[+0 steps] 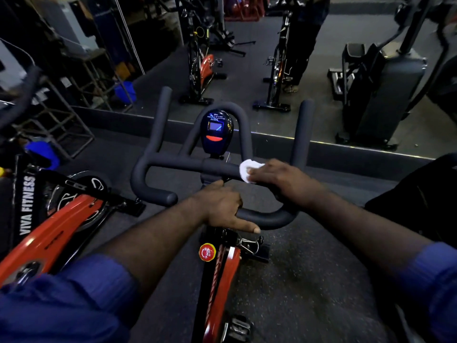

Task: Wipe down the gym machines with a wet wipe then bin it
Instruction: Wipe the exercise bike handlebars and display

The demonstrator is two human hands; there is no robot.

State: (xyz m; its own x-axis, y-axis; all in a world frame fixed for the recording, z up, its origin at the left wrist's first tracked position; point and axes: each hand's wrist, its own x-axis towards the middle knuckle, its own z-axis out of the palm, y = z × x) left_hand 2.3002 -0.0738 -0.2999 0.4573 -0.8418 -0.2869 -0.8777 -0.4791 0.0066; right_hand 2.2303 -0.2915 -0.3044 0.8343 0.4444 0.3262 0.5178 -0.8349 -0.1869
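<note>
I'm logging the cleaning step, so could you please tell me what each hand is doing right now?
Left hand: closed around the near end of the handlebar.
Right hand: holding the wet wipe against the handlebar.

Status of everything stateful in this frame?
wipe: crumpled, pressed on the handlebar
right hand: curled over the wipe on the crossbar
left hand: grips the handlebar's near end
console: screen lit
</note>
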